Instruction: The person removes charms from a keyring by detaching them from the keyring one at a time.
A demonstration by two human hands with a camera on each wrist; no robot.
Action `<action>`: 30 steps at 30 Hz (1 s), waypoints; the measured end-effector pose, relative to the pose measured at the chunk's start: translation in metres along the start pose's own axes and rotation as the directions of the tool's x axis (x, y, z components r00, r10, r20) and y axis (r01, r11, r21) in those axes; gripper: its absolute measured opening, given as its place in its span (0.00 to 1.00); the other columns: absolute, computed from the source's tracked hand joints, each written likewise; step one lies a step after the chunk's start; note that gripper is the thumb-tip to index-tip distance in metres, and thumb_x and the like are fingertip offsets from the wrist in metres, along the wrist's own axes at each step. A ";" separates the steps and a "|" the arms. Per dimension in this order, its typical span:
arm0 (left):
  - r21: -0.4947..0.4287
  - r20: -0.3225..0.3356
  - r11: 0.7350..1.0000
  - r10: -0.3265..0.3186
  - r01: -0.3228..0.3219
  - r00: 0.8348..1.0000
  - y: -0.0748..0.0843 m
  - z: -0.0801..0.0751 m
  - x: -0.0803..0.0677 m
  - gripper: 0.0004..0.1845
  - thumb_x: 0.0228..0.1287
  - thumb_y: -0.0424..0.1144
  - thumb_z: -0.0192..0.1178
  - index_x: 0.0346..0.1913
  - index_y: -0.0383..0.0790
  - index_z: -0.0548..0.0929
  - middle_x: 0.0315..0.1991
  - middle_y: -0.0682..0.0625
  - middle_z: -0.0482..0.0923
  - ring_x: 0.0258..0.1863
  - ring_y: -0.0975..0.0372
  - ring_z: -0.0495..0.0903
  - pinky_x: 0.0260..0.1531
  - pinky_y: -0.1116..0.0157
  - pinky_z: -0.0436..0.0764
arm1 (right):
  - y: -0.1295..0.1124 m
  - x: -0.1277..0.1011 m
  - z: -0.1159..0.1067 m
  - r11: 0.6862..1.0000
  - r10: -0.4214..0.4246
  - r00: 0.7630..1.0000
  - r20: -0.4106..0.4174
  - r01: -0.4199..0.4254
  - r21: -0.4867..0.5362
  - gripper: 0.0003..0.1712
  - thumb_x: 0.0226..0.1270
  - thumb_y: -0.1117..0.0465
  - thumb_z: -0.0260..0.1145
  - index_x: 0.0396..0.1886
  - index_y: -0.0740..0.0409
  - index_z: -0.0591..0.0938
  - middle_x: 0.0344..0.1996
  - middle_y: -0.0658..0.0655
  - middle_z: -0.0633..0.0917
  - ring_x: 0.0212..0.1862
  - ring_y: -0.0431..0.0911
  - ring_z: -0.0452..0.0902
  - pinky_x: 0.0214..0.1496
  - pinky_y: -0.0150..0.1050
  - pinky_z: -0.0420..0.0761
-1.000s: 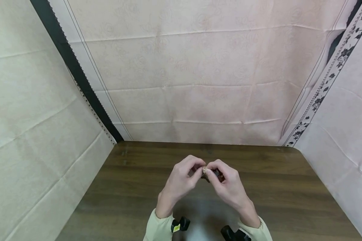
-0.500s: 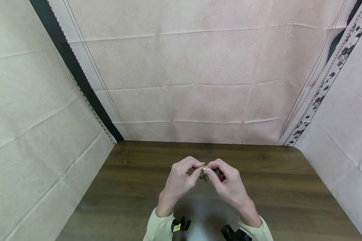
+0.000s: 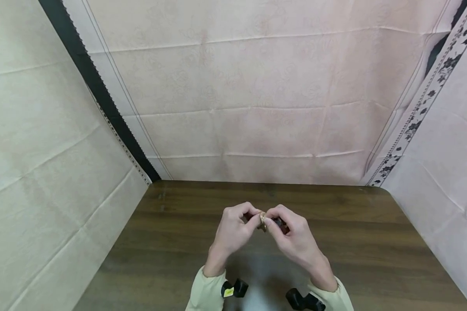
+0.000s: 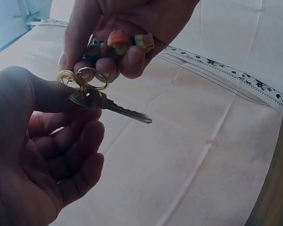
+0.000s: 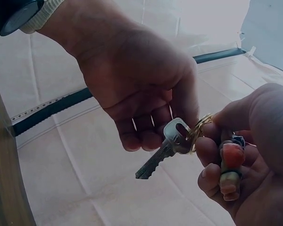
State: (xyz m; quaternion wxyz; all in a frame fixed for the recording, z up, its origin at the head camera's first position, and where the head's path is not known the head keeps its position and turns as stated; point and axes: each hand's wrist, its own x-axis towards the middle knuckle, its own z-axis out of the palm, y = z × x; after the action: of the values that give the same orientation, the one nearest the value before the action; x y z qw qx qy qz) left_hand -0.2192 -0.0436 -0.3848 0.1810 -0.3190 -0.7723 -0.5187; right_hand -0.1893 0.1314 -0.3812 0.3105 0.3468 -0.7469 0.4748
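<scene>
Over the wooden table, my left hand [image 3: 232, 231] and right hand [image 3: 297, 239] meet fingertip to fingertip at gold split rings [image 3: 262, 219]. In the left wrist view, the left thumb and forefinger pinch the bow of a metal key [image 4: 125, 111], its toothed blade pointing out to the right. The right thumb and forefinger grip the gold rings [image 5: 198, 133] beside the key's bow. A small figure-shaped charm [image 5: 232, 157], orange-red and pale green, lies against the curled right fingers. Part of the charm is covered by those fingers in the left wrist view.
The brown wooden table [image 3: 171, 242] spreads beneath both hands. Pale cloth hangs behind it [image 3: 257, 95] and on both sides, with a dark strip [image 3: 101, 95] at the left and a floral border [image 3: 416, 116] at the right. Black cameras sit on both wrists.
Both hands stay joined at about the same spot, with small finger shifts. The left fingertips have moved slightly around the gold rings, and the key beneath them has turned a little.
</scene>
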 end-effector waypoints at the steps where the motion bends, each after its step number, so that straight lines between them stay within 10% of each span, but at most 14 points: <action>1: 0.002 0.009 1.000 -0.012 0.012 1.000 0.000 0.000 0.000 0.04 0.65 0.33 0.63 0.32 0.43 0.85 0.28 0.52 0.86 0.18 0.67 0.75 0.16 0.71 0.75 | 0.000 0.000 0.000 1.000 0.004 1.000 0.003 -0.004 -0.002 0.03 0.66 0.67 0.66 0.36 0.56 0.81 0.26 0.47 0.79 0.22 0.33 0.67 0.24 0.21 0.69; 10: 0.038 0.108 0.997 -0.071 0.068 0.992 -0.001 0.001 0.001 0.06 0.71 0.37 0.57 0.34 0.45 0.81 0.25 0.53 0.82 0.19 0.70 0.71 0.20 0.71 0.74 | 0.002 0.000 0.000 1.000 0.004 1.000 0.009 -0.004 0.010 0.07 0.63 0.71 0.67 0.37 0.57 0.81 0.27 0.49 0.79 0.23 0.34 0.68 0.25 0.22 0.69; 23: 0.140 -0.030 0.964 0.233 -0.227 0.972 0.000 0.002 0.004 0.04 0.66 0.33 0.62 0.41 0.43 0.84 0.35 0.52 0.82 0.29 0.69 0.79 0.29 0.78 0.80 | 0.004 -0.002 -0.004 0.996 0.090 0.995 -0.035 -0.090 0.009 0.12 0.60 0.75 0.67 0.38 0.56 0.81 0.27 0.50 0.79 0.22 0.35 0.66 0.22 0.25 0.69; 30: 0.149 -0.077 0.964 0.235 -0.222 0.969 0.001 0.007 0.002 0.02 0.63 0.31 0.63 0.35 0.40 0.86 0.30 0.51 0.85 0.23 0.69 0.79 0.25 0.80 0.78 | 0.001 -0.002 -0.004 0.994 0.104 0.994 -0.022 -0.104 0.022 0.12 0.60 0.77 0.66 0.39 0.58 0.81 0.27 0.51 0.80 0.22 0.36 0.67 0.22 0.25 0.70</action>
State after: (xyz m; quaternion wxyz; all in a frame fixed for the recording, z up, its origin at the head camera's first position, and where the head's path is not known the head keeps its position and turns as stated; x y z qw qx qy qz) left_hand -0.2195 -0.0360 -0.3855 0.2976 -0.3681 -0.7551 -0.4537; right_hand -0.1886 0.1359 -0.3817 0.2904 0.3050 -0.7553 0.5021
